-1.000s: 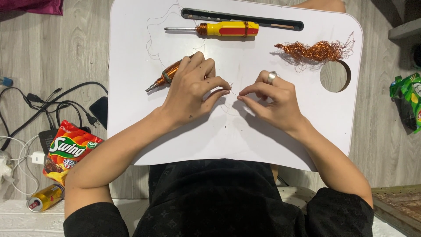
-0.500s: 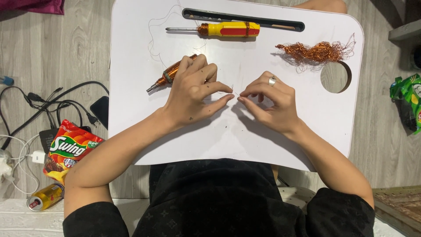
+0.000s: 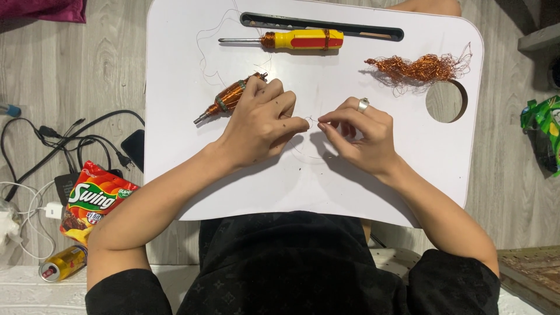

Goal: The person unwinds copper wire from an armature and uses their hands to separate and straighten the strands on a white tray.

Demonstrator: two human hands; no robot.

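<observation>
At the far left of the frame a red and orange snack bag (image 3: 93,201) lies on the grey wooden floor (image 3: 87,70), black cables (image 3: 64,137) above it; on the white lap table (image 3: 192,146) a copper-wound coil on a metal shaft (image 3: 224,104) sits left of centre, partly under the left hand (image 3: 262,125); that hand's thumb and forefinger pinch a thin copper wire (image 3: 315,121) at mid-frame; the right hand (image 3: 361,137) (a silver ring on one finger) pinches the same strand, fingertips nearly touching; a yellow and red screwdriver (image 3: 291,39) lies above; a tangled clump of copper wire (image 3: 417,67) rests upper right, beside a round hole (image 3: 446,102).
</observation>
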